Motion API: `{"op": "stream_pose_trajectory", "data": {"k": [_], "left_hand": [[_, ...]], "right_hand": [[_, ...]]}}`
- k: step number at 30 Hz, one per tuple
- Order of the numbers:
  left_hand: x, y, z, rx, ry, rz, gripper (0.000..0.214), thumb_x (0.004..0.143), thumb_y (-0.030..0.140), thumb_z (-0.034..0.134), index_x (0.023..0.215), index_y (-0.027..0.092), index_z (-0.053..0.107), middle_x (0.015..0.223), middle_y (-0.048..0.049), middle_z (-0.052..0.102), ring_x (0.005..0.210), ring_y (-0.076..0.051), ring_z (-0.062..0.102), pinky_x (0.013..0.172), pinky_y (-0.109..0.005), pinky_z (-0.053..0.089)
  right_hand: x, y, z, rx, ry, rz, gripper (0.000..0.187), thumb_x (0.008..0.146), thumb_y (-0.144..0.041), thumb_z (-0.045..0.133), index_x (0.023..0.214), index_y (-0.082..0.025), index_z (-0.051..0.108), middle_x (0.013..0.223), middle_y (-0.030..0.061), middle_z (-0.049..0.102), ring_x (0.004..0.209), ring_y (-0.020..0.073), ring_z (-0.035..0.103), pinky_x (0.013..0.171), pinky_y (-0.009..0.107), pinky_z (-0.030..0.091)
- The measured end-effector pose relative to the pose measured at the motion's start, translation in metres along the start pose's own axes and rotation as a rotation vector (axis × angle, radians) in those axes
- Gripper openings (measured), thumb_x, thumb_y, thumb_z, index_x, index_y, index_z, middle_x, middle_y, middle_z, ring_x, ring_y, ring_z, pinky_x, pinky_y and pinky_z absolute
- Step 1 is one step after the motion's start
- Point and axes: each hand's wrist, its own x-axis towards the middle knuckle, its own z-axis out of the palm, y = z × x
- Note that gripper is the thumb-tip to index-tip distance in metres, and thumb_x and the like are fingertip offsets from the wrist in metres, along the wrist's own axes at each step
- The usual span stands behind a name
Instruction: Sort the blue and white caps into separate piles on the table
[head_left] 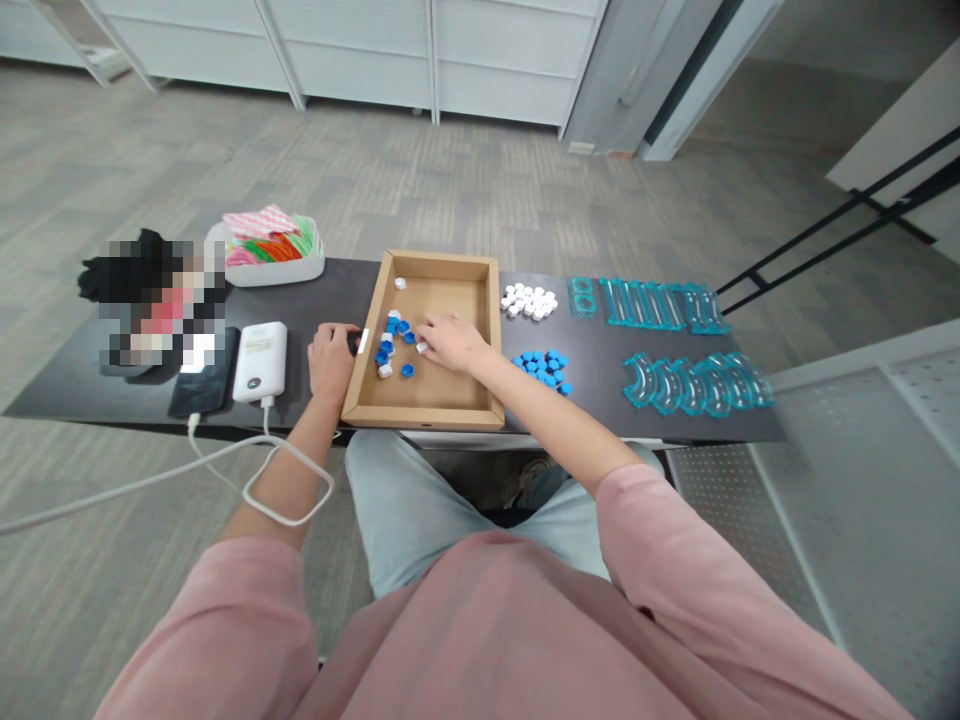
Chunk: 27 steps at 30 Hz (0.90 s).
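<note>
My right hand (pixel 451 342) reaches into a shallow cardboard box (pixel 461 412), its fingers pinched on a small white cap (pixel 421 348). Left of those fingers, blue and white caps lie in a loose group, among them a blue cap (pixel 407 370) set apart. Another white cap (pixel 400 284) sits near the far left corner of the box. My left hand (pixel 331 358) is closed beside the box's left wall, fingers curled near a small dark thing (pixel 353 343) that I cannot make out.
Right of the box lie white caps (pixel 529 301), blue caps (pixel 543 369), straight teal-edged clear pieces (pixel 649 304) and curved ones (pixel 694 384). At left are a white power bank (pixel 260 362) with a cable (pixel 225 452), a phone (pixel 202 385) and a white basket (pixel 277 272) of colourful items.
</note>
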Motion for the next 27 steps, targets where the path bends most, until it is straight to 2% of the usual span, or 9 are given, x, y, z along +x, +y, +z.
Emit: {"op": "stream_pose_trajectory", "data": {"k": [3, 6, 9, 13, 16, 18, 21, 23, 27], "left_hand": [[0.0, -0.001, 0.001, 0.001, 0.01, -0.005, 0.038, 0.112, 0.022, 0.063, 0.146, 0.015, 0.078, 0.155, -0.0245, 0.07, 0.146, -0.04, 0.068, 0.122, -0.046, 0.053], [0.001, -0.004, 0.004, 0.0, 0.01, 0.006, 0.04, 0.111, 0.022, 0.063, 0.148, 0.015, 0.078, 0.155, -0.0241, 0.07, 0.147, -0.04, 0.067, 0.122, -0.047, 0.054], [0.003, -0.006, 0.006, 0.004, 0.001, 0.012, 0.042, 0.112, 0.024, 0.06, 0.149, 0.015, 0.078, 0.157, -0.0257, 0.069, 0.149, -0.043, 0.067, 0.125, -0.052, 0.053], [0.004, -0.006, 0.007, -0.002, 0.016, 0.001, 0.041, 0.109, 0.025, 0.06, 0.145, 0.018, 0.079, 0.155, -0.0264, 0.07, 0.145, -0.045, 0.069, 0.124, -0.055, 0.054], [0.004, -0.005, 0.007, -0.006, 0.025, 0.002, 0.041, 0.107, 0.026, 0.06, 0.143, 0.019, 0.079, 0.153, -0.0265, 0.071, 0.144, -0.046, 0.069, 0.122, -0.055, 0.055], [0.004, -0.005, 0.007, -0.008, 0.028, 0.004, 0.041, 0.106, 0.026, 0.061, 0.142, 0.02, 0.08, 0.152, -0.0259, 0.071, 0.144, -0.046, 0.069, 0.121, -0.054, 0.056], [0.004, -0.005, 0.007, -0.007, 0.031, 0.002, 0.041, 0.104, 0.024, 0.062, 0.141, 0.02, 0.08, 0.151, -0.0256, 0.071, 0.144, -0.045, 0.068, 0.12, -0.053, 0.056], [0.004, -0.006, 0.006, -0.006, 0.031, -0.003, 0.041, 0.104, 0.023, 0.062, 0.142, 0.019, 0.08, 0.151, -0.0256, 0.071, 0.145, -0.045, 0.068, 0.119, -0.052, 0.055], [0.004, -0.007, 0.007, -0.014, 0.013, 0.001, 0.043, 0.108, 0.024, 0.061, 0.146, 0.013, 0.078, 0.155, -0.0269, 0.07, 0.146, -0.043, 0.066, 0.122, -0.051, 0.052]], "right_hand": [[-0.01, -0.004, 0.001, 0.05, 0.015, -0.047, 0.026, 0.115, -0.022, 0.069, 0.138, -0.02, 0.082, 0.143, 0.0162, 0.083, 0.129, 0.0342, 0.076, 0.113, 0.047, 0.051], [-0.032, 0.005, -0.005, 0.145, 0.108, -0.018, 0.025, 0.112, -0.026, 0.074, 0.135, -0.022, 0.083, 0.139, 0.0135, 0.083, 0.125, 0.0327, 0.077, 0.112, 0.045, 0.052], [-0.062, 0.037, -0.014, 0.245, 0.284, 0.1, 0.025, 0.111, -0.029, 0.073, 0.133, -0.022, 0.083, 0.134, 0.0109, 0.081, 0.111, 0.0281, 0.077, 0.105, 0.042, 0.056], [-0.1, 0.102, -0.015, 0.269, 0.463, 0.311, 0.024, 0.108, -0.032, 0.074, 0.128, -0.024, 0.085, 0.136, 0.0106, 0.079, 0.096, 0.0243, 0.075, 0.097, 0.041, 0.06], [-0.116, 0.141, -0.005, 0.218, 0.428, 0.416, 0.026, 0.103, -0.032, 0.078, 0.126, -0.024, 0.087, 0.139, 0.0115, 0.079, 0.095, 0.0256, 0.076, 0.094, 0.043, 0.063], [-0.119, 0.154, 0.003, 0.172, 0.37, 0.439, 0.027, 0.103, -0.032, 0.079, 0.127, -0.025, 0.089, 0.14, 0.0118, 0.08, 0.098, 0.0279, 0.077, 0.095, 0.045, 0.065], [-0.115, 0.161, 0.01, 0.123, 0.311, 0.468, 0.03, 0.104, -0.03, 0.078, 0.132, -0.027, 0.089, 0.145, 0.0121, 0.08, 0.113, 0.0334, 0.08, 0.098, 0.048, 0.066], [-0.112, 0.162, 0.011, 0.123, 0.323, 0.496, 0.034, 0.105, -0.027, 0.078, 0.138, -0.028, 0.087, 0.148, 0.0116, 0.08, 0.12, 0.0355, 0.079, 0.099, 0.048, 0.066], [-0.109, 0.16, 0.005, 0.204, 0.435, 0.507, 0.034, 0.107, -0.022, 0.074, 0.139, -0.026, 0.085, 0.136, 0.0105, 0.08, 0.102, 0.0286, 0.078, 0.095, 0.044, 0.064]]}}
